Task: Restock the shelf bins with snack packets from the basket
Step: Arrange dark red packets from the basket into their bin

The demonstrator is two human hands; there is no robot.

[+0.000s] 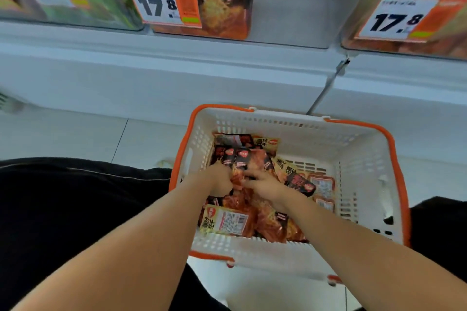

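Observation:
A white basket with an orange rim (366, 156) stands on the floor below the shelf. Several red, black and yellow snack packets (267, 222) lie heaped in its left half. Both my hands reach down into the heap. My left hand (219, 180) is closed around a bunch of black-and-red packets (237, 158) that stand up from the pile. My right hand (262, 182) grips the same bunch from the right, fingers curled on it. Above, clear shelf bins (290, 12) hold matching packets behind price tags.
The middle bin carries a 17.8 tag (158, 5), the right bin (409, 20) another 17.8 tag, the left bin (70, 0) a 25.8 tag over green packets. A white shelf base (177, 76) runs below them. My dark-clothed knees flank the basket.

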